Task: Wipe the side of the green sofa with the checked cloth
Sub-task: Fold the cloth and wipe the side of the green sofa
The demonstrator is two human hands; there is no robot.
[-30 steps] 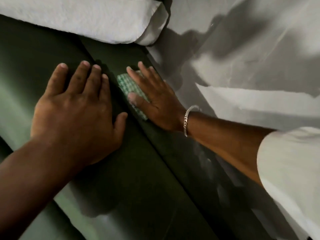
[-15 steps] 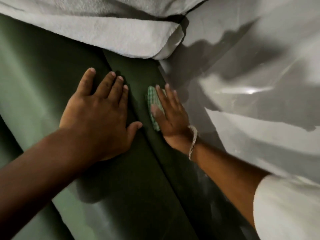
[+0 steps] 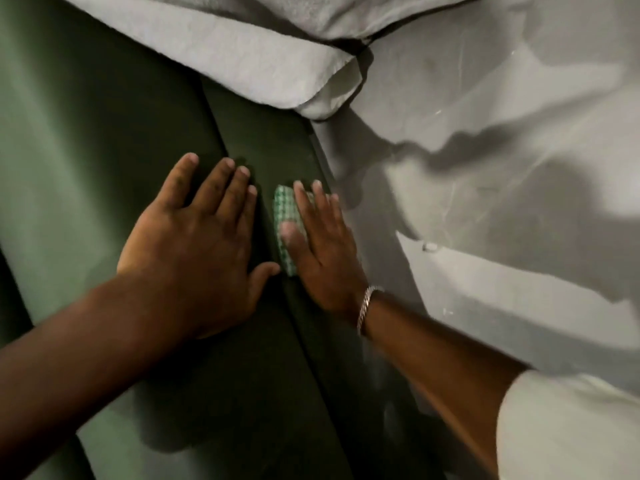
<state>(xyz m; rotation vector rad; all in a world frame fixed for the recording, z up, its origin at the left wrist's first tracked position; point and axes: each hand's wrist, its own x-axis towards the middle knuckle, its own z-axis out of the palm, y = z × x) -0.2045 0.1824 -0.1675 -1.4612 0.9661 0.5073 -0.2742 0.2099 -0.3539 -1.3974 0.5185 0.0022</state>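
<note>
— Green upholstery is filling the frame from nine o'clock down to six; that is the green sofa [image 3: 104, 133], and I am looking down along its narrow darker side panel, which is running from twelve toward six between the lighter top face and the grey floor [image 3: 485, 168].

— Where is the checked cloth sitting?

— The checked cloth [image 3: 284, 216] is lying flat against that side panel, just right of centre. The right hand [image 3: 325, 251] is pressing it there with an open palm, thumb and fingers spread over it, so the grip is a flat press and not a pinch. Only the cloth's left strip is showing at the hand's nine o'clock.

— And the other hand?

— The left hand [image 3: 194, 244] is resting palm down on the sofa's top face, fingers wide and holding nothing, its thumb nearly touching the cloth's lower corner. I judge it is bracing.

— Which step are we in?

— Mid-wipe, I would say, with the panel toward twelve and toward six possibly not yet covered. A white towel [image 3: 242, 57] is draping over the sofa at twelve o'clock.

— Next move?

— I am thinking a firm slide along the panel, keeping the palm flat so the cloth is not bunching or slipping out.
</note>
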